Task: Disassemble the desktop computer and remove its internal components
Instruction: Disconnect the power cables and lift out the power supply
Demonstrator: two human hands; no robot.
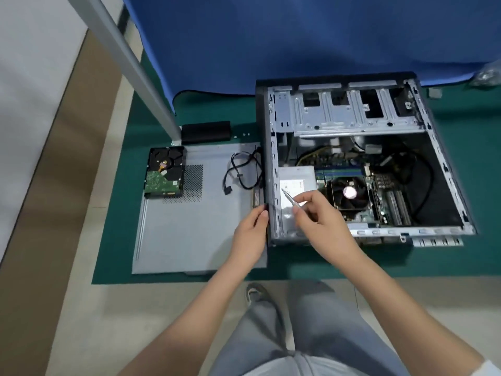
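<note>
Case (352, 147) lies open just beyond both hands. Right hand (318, 213) pinches screwdriver (291, 198) over PSU (296, 185); left hand (250, 234) holds case edge. Likely step: freeing PSU. Next: seat tip in a screw.

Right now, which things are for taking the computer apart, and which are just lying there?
For the job:
computer case
screwdriver in the right hand
left hand on the case edge
hard drive, cable, side panel

Just lying about:
black box
blue cloth
</note>
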